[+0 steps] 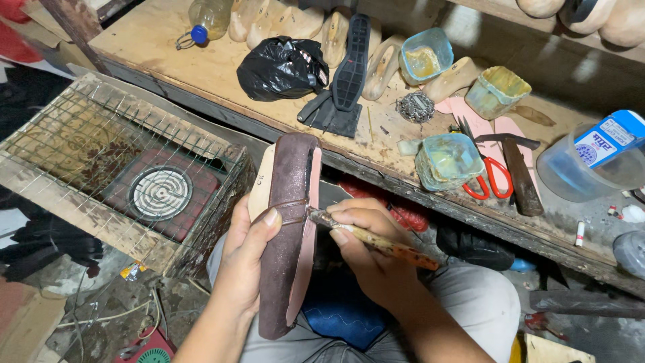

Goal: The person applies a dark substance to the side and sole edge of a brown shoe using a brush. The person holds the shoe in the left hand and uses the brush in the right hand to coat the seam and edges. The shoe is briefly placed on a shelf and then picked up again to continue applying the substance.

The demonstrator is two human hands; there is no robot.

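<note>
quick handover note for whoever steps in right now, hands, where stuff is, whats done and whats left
Left hand: grips the shoe on its last, sole side up, thumb across the brown upper.
Right hand: holds a glue-crusted brush, tip touching the pink insole edge about midway along.
Bench: three glue tubs, red scissors, hammer, black outsole, spare lasts.
Lower left: wire cage over a coil heater.
Done: upper is wrapped over the insole edge.
Left: no outsole on this shoe yet; how far the glue has got cannot be told.
</note>
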